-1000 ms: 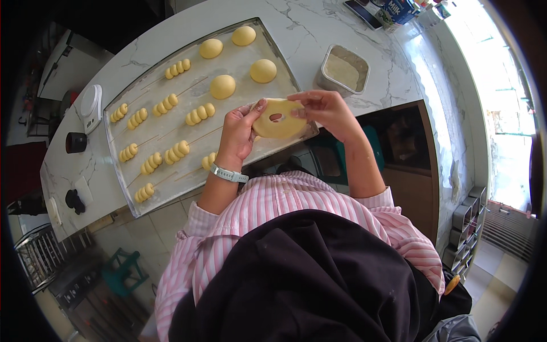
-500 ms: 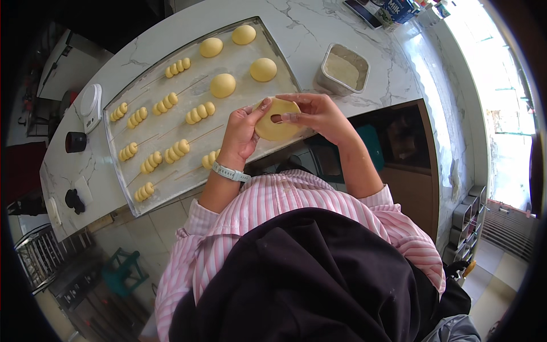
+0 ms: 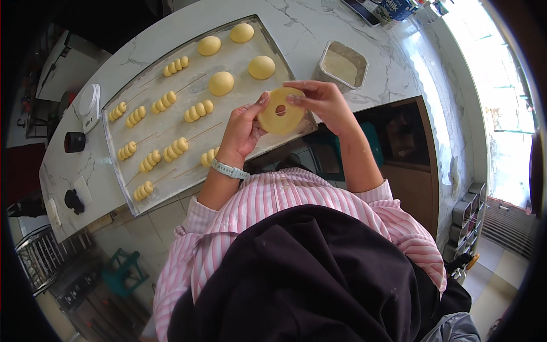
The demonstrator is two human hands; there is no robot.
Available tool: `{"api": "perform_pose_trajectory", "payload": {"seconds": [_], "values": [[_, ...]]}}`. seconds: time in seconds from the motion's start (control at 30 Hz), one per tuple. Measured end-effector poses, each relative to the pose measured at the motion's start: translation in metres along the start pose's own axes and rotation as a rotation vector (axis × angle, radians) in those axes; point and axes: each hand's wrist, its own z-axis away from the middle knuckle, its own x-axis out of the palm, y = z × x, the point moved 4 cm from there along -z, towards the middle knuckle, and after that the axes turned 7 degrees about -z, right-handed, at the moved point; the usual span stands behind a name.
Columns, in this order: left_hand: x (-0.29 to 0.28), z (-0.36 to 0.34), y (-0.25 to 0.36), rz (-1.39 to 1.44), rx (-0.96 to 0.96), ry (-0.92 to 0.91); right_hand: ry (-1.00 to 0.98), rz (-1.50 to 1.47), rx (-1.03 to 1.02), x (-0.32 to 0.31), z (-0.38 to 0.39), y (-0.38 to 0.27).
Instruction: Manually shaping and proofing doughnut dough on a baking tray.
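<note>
Between my two hands is a flat, pale yellow dough ring [image 3: 292,118] with a hole through its middle, held up over the near edge of the baking tray [image 3: 228,134]. My left hand [image 3: 244,128] grips the ring's left rim, thumb on top. With thumb and fingers my right hand [image 3: 320,102] pinches its upper right rim. On the tray lie several round dough balls [image 3: 221,84] toward the far right. Several coiled dough pieces on sticks [image 3: 199,111] fill the rest of it.
A square metal tin with flour [image 3: 342,65] stands right of the tray. At the left are a white scale [image 3: 90,108] and a dark cup [image 3: 75,142]. A phone [image 3: 360,11] and a carton [image 3: 394,11] sit at the far right of the marble counter [image 3: 302,25].
The dough ring has turned and tilted up a little in my hands. My right thumb has moved from beside the hole to the ring's upper right rim.
</note>
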Motion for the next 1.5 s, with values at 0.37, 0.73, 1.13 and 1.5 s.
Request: {"api": "perform_pose_trajectory", "payload": {"seconds": [0.37,0.73,1.13,1.5], "values": [[0.002,-0.003,-0.004,0.025,-0.011,-0.042,-0.054,0.011,0.002,0.006,0.0,0.006],[0.003,-0.002,-0.009,0.036,0.0,0.012,-0.103,-0.019,0.049,0.0,0.006,0.01],[0.019,0.001,0.004,-0.201,0.026,-0.133,-0.141,-0.617,0.176,0.0,0.005,0.025],[-0.01,0.016,0.067,-0.509,0.431,0.161,-0.039,-0.359,0.41,-0.041,-0.023,0.077]]}}
